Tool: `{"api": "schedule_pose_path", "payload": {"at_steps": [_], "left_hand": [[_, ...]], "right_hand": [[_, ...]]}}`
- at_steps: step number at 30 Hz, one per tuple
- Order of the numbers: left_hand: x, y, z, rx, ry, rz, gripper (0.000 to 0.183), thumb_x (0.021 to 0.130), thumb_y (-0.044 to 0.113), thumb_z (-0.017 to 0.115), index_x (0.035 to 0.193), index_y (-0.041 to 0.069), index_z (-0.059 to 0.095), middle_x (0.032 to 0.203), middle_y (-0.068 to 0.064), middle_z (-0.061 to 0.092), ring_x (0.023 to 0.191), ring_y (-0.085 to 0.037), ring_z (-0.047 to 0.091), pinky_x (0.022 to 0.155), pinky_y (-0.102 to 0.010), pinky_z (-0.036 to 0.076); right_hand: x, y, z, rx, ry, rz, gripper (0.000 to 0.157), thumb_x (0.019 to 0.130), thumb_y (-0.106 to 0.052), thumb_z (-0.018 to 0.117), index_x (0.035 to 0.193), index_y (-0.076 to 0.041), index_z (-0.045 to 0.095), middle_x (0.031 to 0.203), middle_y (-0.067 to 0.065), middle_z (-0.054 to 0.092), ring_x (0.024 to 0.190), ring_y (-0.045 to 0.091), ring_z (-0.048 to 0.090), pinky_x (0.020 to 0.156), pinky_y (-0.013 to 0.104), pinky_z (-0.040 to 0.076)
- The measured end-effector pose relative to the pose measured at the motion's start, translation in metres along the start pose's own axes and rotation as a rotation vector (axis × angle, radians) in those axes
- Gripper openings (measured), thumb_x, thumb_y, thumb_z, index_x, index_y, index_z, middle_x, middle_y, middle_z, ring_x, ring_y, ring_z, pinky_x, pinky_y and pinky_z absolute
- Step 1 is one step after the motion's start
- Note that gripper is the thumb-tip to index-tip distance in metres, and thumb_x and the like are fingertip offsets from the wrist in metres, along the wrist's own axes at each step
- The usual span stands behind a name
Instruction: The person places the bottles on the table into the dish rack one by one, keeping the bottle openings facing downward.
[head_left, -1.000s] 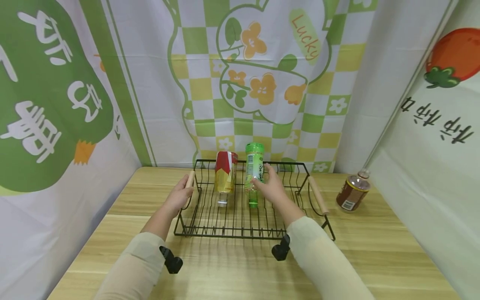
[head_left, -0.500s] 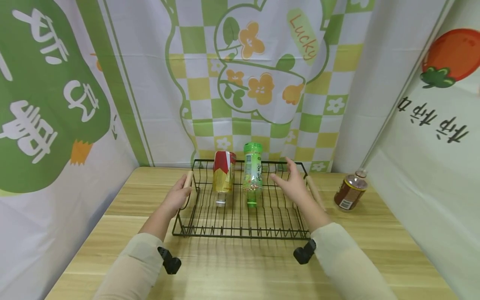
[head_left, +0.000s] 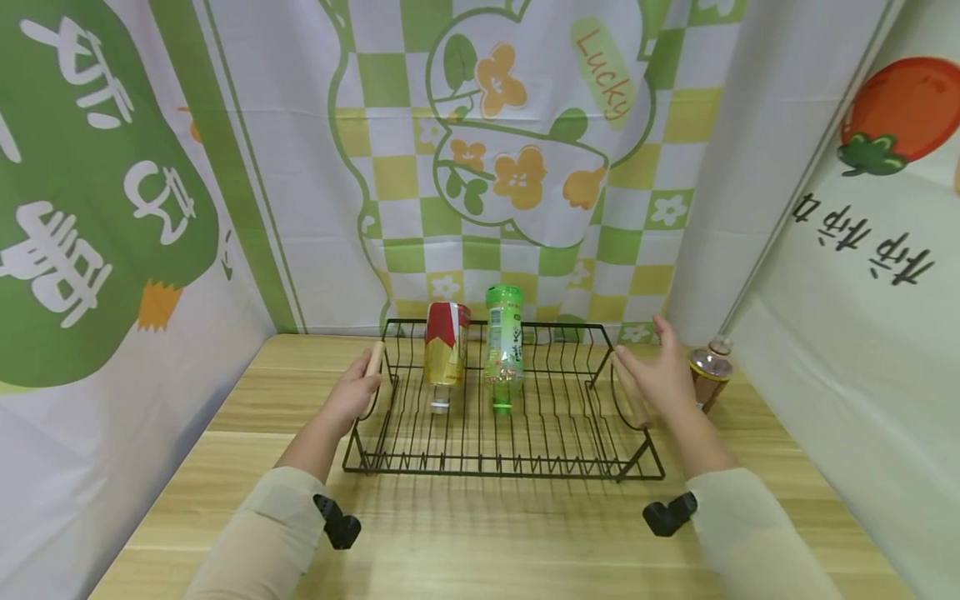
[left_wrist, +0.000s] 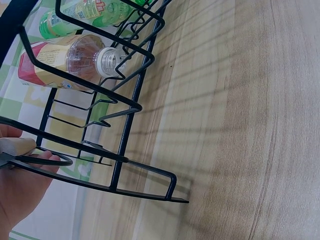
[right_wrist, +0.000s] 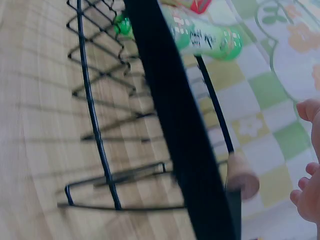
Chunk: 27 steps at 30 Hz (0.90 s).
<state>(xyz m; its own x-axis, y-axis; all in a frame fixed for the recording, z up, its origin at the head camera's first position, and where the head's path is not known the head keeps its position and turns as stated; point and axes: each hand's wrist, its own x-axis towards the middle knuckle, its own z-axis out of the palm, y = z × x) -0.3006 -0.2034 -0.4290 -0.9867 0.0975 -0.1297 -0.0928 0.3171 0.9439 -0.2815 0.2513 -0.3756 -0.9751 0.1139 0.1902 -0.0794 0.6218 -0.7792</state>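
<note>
My left hand (head_left: 351, 398) grips the wooden handle (head_left: 377, 358) at the left end of a black wire dish rack (head_left: 495, 476). In the rack two plastic bottles stand neck down: one with a red and gold label (head_left: 447, 346), and a green one (head_left: 505, 337) to its right. My right hand (head_left: 663, 379) is at the rack's right wooden handle (head_left: 633, 396), its thumb and fingers spread. Behind that hand, a bottle with a brown label (head_left: 705, 371) is partly hidden. The right wrist view shows the right hand's fingertips (right_wrist: 306, 185) apart from the handle end.
The rack stands on a light wood table (head_left: 480, 533). Patterned cloth (head_left: 525, 250) hangs close behind the rack. More printed cloth closes in the left and right sides.
My right hand has let go of the green bottle and moved right, past the rack's right handle toward the brown-labelled bottle. The left hand stays on its handle.
</note>
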Motion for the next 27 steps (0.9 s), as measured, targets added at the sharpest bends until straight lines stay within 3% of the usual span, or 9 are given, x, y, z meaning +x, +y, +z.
{"api": "schedule_pose_path", "payload": {"at_steps": [7,15,22,27], "left_hand": [[0.0,0.0,0.0,0.004,0.0,-0.006,0.066,0.104,0.014,0.035,0.158,0.006,-0.003,0.165,-0.018,-0.006,0.152,-0.039,-0.003,0.121,-0.058,0.008],[0.0,0.0,-0.001,0.014,-0.005,-0.011,0.066,0.105,0.014,0.034,0.158,0.009,-0.005,0.165,-0.018,-0.005,0.151,-0.04,0.0,0.121,-0.059,0.01],[0.0,0.0,-0.001,0.009,0.001,-0.024,0.065,0.105,0.014,0.034,0.158,0.01,-0.003,0.165,-0.017,-0.004,0.152,-0.039,0.0,0.121,-0.059,0.009],[0.002,0.0,-0.001,0.004,0.004,-0.02,0.065,0.105,0.013,0.034,0.158,0.009,-0.003,0.165,-0.017,-0.004,0.152,-0.039,-0.001,0.121,-0.058,0.008]], "right_hand": [[0.001,0.025,-0.017,-0.024,0.133,0.062,0.09,0.095,-0.044,0.06,0.158,-0.01,0.007,0.161,0.025,0.015,0.143,0.052,0.019,0.111,0.07,0.023],[0.004,0.054,-0.028,-0.016,0.359,0.133,0.084,0.089,-0.027,0.069,0.156,-0.01,0.02,0.157,0.023,0.024,0.142,0.044,0.025,0.114,0.062,0.027],[0.007,0.086,-0.033,-0.031,0.372,0.25,0.09,0.088,-0.031,0.07,0.157,-0.011,0.016,0.161,0.019,0.017,0.146,0.043,0.019,0.116,0.063,0.022],[0.007,0.096,-0.036,-0.076,0.32,0.264,0.091,0.091,-0.032,0.066,0.157,-0.008,0.009,0.161,0.024,0.01,0.145,0.048,0.015,0.116,0.065,0.019]]}}
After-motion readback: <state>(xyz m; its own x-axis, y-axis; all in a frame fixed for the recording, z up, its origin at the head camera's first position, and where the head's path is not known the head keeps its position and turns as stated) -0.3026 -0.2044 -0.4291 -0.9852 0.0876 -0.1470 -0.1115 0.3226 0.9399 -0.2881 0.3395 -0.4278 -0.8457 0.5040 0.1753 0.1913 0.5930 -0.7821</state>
